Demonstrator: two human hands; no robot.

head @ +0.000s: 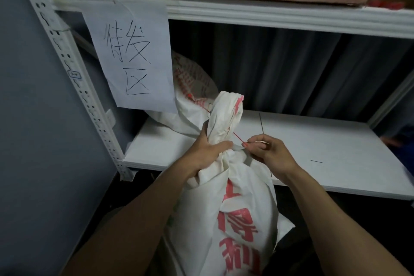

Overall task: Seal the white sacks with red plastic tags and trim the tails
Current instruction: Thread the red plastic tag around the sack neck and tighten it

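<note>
Dim indoor light, soft blur, wide-angle distortion

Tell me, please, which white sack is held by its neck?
The near sack, before the shelf: the left hand grips its neck, the right hand pinches its red tag. The other sack lies untouched on the shelf.

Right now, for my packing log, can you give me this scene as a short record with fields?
held sack: white sack, red print, neck gathered, in front of the shelf
left hand: grips the sack's neck
right hand: pinches the red tag by its tail
tag state: runs from the neck to that hand, tail untrimmed
second sack: lies on the shelf, partly behind a paper sign
</note>
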